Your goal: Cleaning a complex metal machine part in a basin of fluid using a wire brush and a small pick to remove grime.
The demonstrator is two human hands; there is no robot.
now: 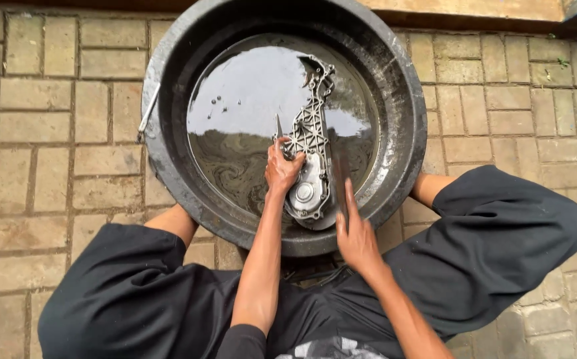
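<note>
Item 1: metal engine cover (309, 149), grey cast alloy w/ ribbed lattice inside face. Location: in the basin, upright-ish on its long edge, lower end toward the near rim, upper end tilted away over the liquid. Prob. held propped so the ribbed side faces up and stays above the liquid.

Item 2: left hand (282, 167). Fingers curled & pressed onto cover's left edge at mid-length, gripping it; looks like the steadying hand. A thin pointed bit shows just above the knuckles; can't tell what it is.

Item 3: right hand (357, 240). At near rim, just right of cover's lower end. Blurred; fingers seem together, stretched along a dark narrow object, maybe a brush. Can't tell exact grip.

Item 4: black basin (394, 100), round, wide, grimy walls. Contents: dark shiny liquid w/ oily swirls, shallow pool, few small specks on the surface, plus the cover.

Item 5: metal rod (147, 113), thin, resting vs. basin's outer left rim.

Item 6: brick paving (49, 133) under all. Person crouches, knees either side of basin.
</note>
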